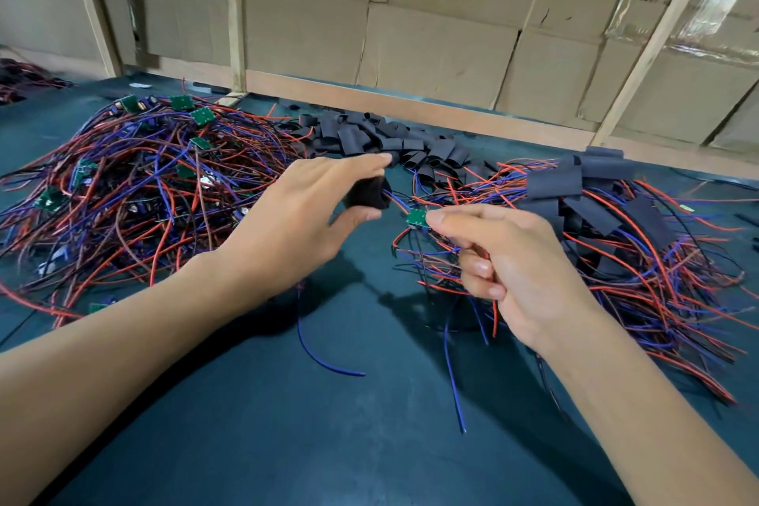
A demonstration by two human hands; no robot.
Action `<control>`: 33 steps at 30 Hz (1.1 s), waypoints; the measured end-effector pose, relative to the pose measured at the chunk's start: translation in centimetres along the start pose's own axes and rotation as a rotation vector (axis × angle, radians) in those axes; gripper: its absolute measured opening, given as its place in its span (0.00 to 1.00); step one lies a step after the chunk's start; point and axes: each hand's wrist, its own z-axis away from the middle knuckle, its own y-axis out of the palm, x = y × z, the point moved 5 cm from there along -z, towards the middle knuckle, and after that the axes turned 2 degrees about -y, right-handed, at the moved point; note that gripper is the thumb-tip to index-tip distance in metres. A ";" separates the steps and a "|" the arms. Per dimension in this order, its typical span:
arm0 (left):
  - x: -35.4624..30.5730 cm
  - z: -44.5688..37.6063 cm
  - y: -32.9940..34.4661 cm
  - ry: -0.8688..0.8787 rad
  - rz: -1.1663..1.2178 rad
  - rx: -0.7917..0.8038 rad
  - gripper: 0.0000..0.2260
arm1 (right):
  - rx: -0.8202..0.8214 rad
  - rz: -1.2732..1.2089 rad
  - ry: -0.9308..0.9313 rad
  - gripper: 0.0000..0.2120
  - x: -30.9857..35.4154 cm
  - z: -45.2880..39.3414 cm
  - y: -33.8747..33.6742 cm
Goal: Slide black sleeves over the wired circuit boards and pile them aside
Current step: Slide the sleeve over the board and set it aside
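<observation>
Board (417, 217) — small, green, wired — sits mid-bench above the mat (369, 444), pinched at its right edge by the right hand (505, 259); thumb and forefinger close on it, lower fingers curled around its trailing red and blue leads. Sleeve (368, 193) lies just left of the board and slightly farther from the body, held between thumb and fingers of the left hand (304, 214), forefinger extended over the top. Board and sleeve near but apart; a blue lead already appears to run from the board into the sleeve mouth, though blur prevents certainty.

Key relation: the sleeve's open end faces right toward the board, its axis roughly along the left-right line joining the hands. Judgement — next move is closing that gap, board fed leftward into the sleeve.

Outward: bare boards (135, 177) heaped left, loose sleeves (369, 136) behind, sleeved pile (616, 218) right.
</observation>
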 end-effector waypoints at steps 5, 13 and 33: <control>-1.2 -0.1 0.6 0.206 -0.080 0.052 0.21 | 0.010 -0.003 -0.042 0.03 0.2 0.0 0.2; -1.9 0.2 1.0 0.269 0.041 0.084 0.22 | -0.023 0.097 -0.099 0.02 0.6 0.1 -0.1; -3.9 0.4 1.0 0.410 -0.042 0.107 0.22 | -0.120 0.407 -0.560 0.10 2.0 1.5 1.3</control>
